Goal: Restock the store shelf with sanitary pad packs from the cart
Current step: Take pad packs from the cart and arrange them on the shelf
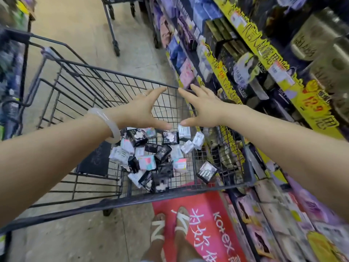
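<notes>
A black wire shopping cart stands in the aisle in front of me. On its floor lie several small sanitary pad packs, some black, some white, some pink and teal. Both arms reach out over the cart. My left hand, with a pale bangle on the wrist, is spread flat with straight fingers and holds nothing. My right hand is spread the same way, empty, with its thumb near the left thumb. The store shelf runs along the right, stocked with packs behind yellow price strips.
A red Kotex floor sticker lies under my sandalled feet. The lower shelf at right holds boxed packs. A second cart stands farther up the aisle. Another shelf lines the left side.
</notes>
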Demonstrator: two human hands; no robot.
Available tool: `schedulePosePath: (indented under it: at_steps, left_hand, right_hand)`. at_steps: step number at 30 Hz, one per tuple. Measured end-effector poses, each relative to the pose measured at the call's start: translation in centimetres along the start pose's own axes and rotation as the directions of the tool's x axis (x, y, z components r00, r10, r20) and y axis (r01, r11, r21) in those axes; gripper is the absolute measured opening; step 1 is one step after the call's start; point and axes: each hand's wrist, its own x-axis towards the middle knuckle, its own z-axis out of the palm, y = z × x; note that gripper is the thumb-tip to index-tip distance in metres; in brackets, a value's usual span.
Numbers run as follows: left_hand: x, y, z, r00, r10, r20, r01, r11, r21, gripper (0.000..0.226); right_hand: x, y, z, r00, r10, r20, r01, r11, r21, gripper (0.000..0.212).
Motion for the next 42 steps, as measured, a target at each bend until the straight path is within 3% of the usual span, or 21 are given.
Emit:
schedulePosePath:
  at_steps: [8,22,34,42]
  left_hand:
    - [1.6,-0.2,0.8,0.996,-0.086,-0.019,0.086,0.996,-0.038,0.113]
    - [5.2,-3.8,4.7,0.985,-0.147,0.087,0.158,0.978,-0.138,0.114]
    - [5.9,-14.9,9.1,0.908,-0.275,0.316,0.323,0.94,-0.113,0.112]
    - [7.3,-17.3,13.2,0.869,-0.3,0.394,0.389,0.906,-0.167,0.105]
  right_hand:
    - [2.3,2.3,0.3,0.998,-0.051,0.036,0.049,0.997,0.061,0.091]
    - [7.6,3.0,4.2,0.977,-0.084,0.196,0.075,0.996,0.052,0.092]
    - [12.1,2.8,11.4,0.906,0.065,0.418,-0.139,0.979,0.149,0.085]
    - [14.0,3.6,17.0,0.874,0.113,0.472,-0.212,0.964,0.16,0.087]
